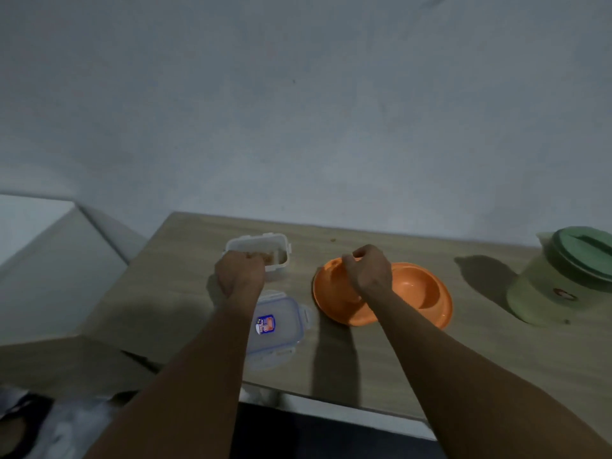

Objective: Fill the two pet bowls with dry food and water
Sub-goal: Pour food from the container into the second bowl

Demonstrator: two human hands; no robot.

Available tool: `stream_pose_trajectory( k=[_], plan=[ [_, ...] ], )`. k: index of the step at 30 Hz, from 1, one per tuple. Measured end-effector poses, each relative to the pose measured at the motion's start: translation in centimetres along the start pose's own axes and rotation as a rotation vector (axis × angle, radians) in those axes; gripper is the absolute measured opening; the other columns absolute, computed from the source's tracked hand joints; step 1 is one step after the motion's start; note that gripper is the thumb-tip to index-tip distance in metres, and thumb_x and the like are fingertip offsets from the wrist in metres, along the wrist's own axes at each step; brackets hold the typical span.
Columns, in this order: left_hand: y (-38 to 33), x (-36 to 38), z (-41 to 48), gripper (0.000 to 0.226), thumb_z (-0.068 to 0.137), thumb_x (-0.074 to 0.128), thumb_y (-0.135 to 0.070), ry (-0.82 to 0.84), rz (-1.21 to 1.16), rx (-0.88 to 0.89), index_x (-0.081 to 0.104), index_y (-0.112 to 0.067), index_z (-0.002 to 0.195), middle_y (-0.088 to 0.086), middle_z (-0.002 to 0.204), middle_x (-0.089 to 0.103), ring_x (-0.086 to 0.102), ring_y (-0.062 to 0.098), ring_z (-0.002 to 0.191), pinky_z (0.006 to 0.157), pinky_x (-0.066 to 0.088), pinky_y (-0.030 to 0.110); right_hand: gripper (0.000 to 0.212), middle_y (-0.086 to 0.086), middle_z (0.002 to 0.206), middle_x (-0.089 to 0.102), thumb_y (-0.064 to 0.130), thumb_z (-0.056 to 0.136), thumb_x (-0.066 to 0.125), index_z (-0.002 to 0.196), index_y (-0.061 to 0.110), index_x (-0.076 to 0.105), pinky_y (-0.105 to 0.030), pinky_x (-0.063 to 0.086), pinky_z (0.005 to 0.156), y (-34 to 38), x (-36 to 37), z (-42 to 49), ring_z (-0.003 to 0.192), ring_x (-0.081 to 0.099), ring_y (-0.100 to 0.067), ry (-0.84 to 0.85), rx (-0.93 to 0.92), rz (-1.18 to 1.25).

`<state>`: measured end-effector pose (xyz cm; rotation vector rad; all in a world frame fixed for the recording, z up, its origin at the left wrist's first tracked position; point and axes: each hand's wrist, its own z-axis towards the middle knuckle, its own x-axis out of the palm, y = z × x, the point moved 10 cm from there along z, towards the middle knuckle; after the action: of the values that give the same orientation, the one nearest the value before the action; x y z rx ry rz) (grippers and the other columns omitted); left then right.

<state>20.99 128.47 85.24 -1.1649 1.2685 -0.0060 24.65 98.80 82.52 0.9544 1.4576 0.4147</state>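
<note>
I'm looking down on a wooden table [364, 359], and the biggest piece in play is the green water jug [559, 279] standing at the far right, lid on, well apart from the rest; I'm judging it heavy if full, best taken around the body with a full hand. Next, the orange double pet bowl [410, 293] is lying mid-table, its long axis running left to right. It's rigid, light plastic that could skid when nudged. My right hand [367, 271] is hovering over its left well, fingers bunched, seemingly pinching kibble. The clear lid [281, 326] is lying flat near the front edge. Behind it, the open food container [261, 253] is taking my left hand [240, 273], closed around dry kibble, loose and crumbly stuff, so I'm favouring small pinches.
</note>
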Motion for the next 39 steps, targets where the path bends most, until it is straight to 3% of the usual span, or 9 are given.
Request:
stream_pose_trajectory(
  k=[5, 10, 14, 18, 21, 26, 32, 35, 39],
  plan=[
    [2.5, -1.4, 4.6, 0.040, 0.089, 0.059, -0.026, 0.013, 0.005, 0.011, 0.065, 0.002, 0.117, 0.023, 0.118, 0.064, 0.056, 0.039, 0.117, 0.093, 0.046, 0.039, 0.036, -0.017, 0.123, 0.067, 0.031, 0.094, 0.060, 0.119, 0.005, 0.065, -0.035, 0.044, 0.095, 4.8, 6.9, -0.1, 0.120, 0.058, -0.035, 0.087, -0.018, -0.033],
    [3.9, 0.7, 6.7, 0.043, 0.095, 0.051, -0.031, 0.193, 0.130, 0.029, 0.063, 0.001, 0.121, 0.021, 0.119, 0.066, 0.061, 0.037, 0.111, 0.086, 0.049, 0.037, 0.041, -0.023, 0.121, 0.067, 0.034, 0.099, 0.050, 0.118, 0.000, 0.065, -0.041, 0.049, 0.098, 6.5, 12.9, -0.2, 0.118, 0.060, -0.038, 0.213, -0.002, -0.160],
    [4.1, 0.8, 6.9, 0.040, 0.102, 0.043, -0.026, 0.248, 0.182, 0.010, 0.058, 0.002, 0.126, 0.020, 0.127, 0.061, 0.058, 0.035, 0.118, 0.089, 0.046, 0.038, 0.038, -0.022, 0.110, 0.071, 0.027, 0.101, 0.045, 0.107, 0.000, 0.072, -0.041, 0.052, 0.094, 6.4, 14.1, -0.4, 0.108, 0.066, -0.038, 0.185, 0.041, -0.141],
    [3.4, 0.0, 6.8, 0.040, 0.101, 0.044, -0.025, 0.299, 0.191, -0.001, 0.054, 0.001, 0.130, 0.021, 0.133, 0.057, 0.054, 0.035, 0.123, 0.092, 0.044, 0.037, 0.035, -0.022, 0.113, 0.071, 0.023, 0.101, 0.045, 0.108, 0.000, 0.071, -0.044, 0.050, 0.098, 6.6, 13.1, -1.0, 0.110, 0.065, -0.038, 0.147, 0.086, -0.105],
    [1.9, -0.5, 6.3, 0.038, 0.100, 0.045, -0.027, 0.305, 0.173, 0.056, 0.056, -0.004, 0.128, 0.017, 0.129, 0.061, 0.057, 0.033, 0.119, 0.081, 0.043, 0.033, 0.035, -0.021, 0.110, 0.071, 0.022, 0.102, 0.045, 0.108, 0.000, 0.071, -0.039, 0.050, 0.092, 6.7, 11.0, -1.7, 0.107, 0.066, -0.037, 0.113, 0.091, -0.060],
    [-2.6, 0.7, 4.2, 0.034, 0.095, 0.057, -0.025, 0.341, -0.073, 0.131, 0.067, 0.001, 0.114, 0.020, 0.115, 0.067, 0.064, 0.037, 0.106, 0.080, 0.052, 0.040, 0.024, -0.015, 0.082, 0.065, 0.022, 0.095, 0.054, 0.078, 0.009, 0.066, -0.037, 0.047, 0.072, 6.3, 4.4, -2.7, 0.082, 0.063, -0.033, -0.018, 0.111, 0.199],
    [-7.9, 3.5, -0.7, 0.025, 0.090, 0.060, -0.024, 0.444, -0.212, 0.187, 0.070, -0.001, 0.088, 0.016, 0.093, 0.072, 0.070, 0.032, 0.086, 0.067, 0.054, 0.034, 0.026, -0.010, 0.098, 0.061, 0.041, 0.094, 0.061, 0.102, 0.017, 0.059, -0.049, 0.054, 0.090, 2.4, -1.5, -3.6, 0.094, 0.065, -0.034, 0.038, 0.287, 0.687],
    [-8.8, 5.9, -2.6, 0.021, 0.082, 0.063, -0.012, 0.500, -0.344, 0.143, 0.058, -0.006, 0.063, 0.014, 0.073, 0.068, 0.072, 0.033, 0.077, 0.074, 0.061, 0.047, 0.035, -0.012, 0.107, 0.063, 0.045, 0.090, 0.064, 0.108, 0.017, 0.055, -0.051, 0.054, 0.092, 0.9, -3.6, -3.4, 0.098, 0.064, -0.034, 0.069, 0.297, 0.807],
    [-9.7, 9.7, -6.1, 0.012, 0.082, 0.062, -0.003, 0.637, -0.483, 0.111, 0.059, -0.005, 0.071, 0.014, 0.071, 0.062, 0.070, 0.035, 0.072, 0.076, 0.059, 0.056, 0.044, -0.016, 0.115, 0.062, 0.046, 0.088, 0.067, 0.117, 0.016, 0.053, -0.050, 0.053, 0.093, -1.2, -6.4, -2.8, 0.104, 0.063, -0.036, 0.117, 0.280, 0.875]
  ],
)
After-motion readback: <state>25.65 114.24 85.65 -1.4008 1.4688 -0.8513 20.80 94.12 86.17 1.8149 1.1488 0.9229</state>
